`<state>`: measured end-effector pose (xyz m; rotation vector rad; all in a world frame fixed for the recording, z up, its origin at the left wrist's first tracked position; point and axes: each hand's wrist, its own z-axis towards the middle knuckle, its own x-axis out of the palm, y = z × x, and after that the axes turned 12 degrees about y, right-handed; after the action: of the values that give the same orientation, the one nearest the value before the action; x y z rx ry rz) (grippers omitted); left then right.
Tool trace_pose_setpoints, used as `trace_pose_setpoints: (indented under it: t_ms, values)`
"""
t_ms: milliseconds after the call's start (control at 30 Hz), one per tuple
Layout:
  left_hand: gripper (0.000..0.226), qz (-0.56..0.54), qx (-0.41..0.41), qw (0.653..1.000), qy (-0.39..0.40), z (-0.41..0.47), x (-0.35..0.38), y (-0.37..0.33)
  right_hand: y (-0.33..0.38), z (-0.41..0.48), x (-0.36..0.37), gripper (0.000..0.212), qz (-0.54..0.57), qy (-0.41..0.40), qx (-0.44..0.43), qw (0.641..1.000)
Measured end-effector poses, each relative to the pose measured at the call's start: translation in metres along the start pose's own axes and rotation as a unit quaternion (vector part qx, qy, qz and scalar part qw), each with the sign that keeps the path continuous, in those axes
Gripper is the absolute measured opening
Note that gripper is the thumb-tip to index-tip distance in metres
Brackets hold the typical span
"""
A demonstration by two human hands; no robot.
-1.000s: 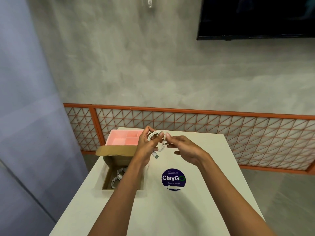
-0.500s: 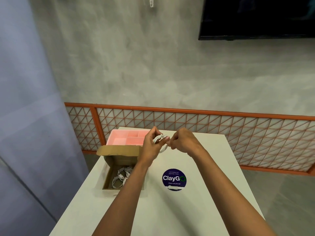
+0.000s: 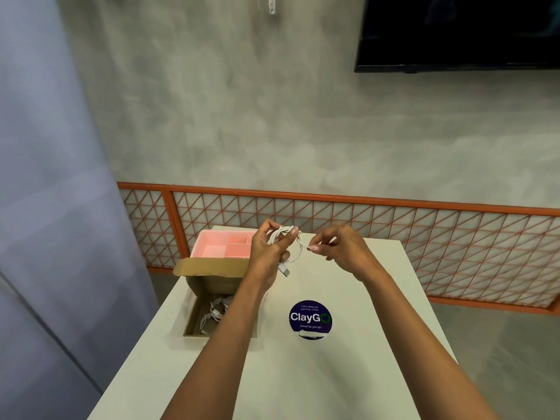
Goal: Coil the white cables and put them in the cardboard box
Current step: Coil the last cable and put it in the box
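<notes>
My left hand (image 3: 266, 253) grips a coiled white cable (image 3: 283, 233) above the far part of the white table (image 3: 333, 374). A plug end of that cable hangs below the hand. To the right, my right hand (image 3: 336, 248) pinches a loose end of the same cable between thumb and fingertips. The open cardboard box (image 3: 194, 325) sits at the table's left edge, below my left forearm. Coiled white cables (image 3: 213, 310) lie inside it, partly hidden by my arm.
A pink compartment tray (image 3: 218, 247) stands behind the box at the table's far left corner. A round dark "ClayGo" sticker (image 3: 309, 318) is stuck mid-table. Beyond the table runs an orange mesh railing (image 3: 394, 225), with a grey wall and a dark screen above.
My right hand has moved away to the right from my left hand, drawing the cable's loose end out. The plug end now hangs in sight below my left hand.
</notes>
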<state>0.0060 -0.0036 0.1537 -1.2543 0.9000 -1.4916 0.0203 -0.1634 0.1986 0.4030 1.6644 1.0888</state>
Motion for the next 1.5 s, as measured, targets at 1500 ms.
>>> trace_pose_setpoints:
  t_ms: [1500]
  values:
    - [0.012,0.152,0.084,0.982,-0.078,-0.012,-0.019,0.016,-0.016,0.028,0.052,0.015,0.253,0.018,-0.008,0.967]
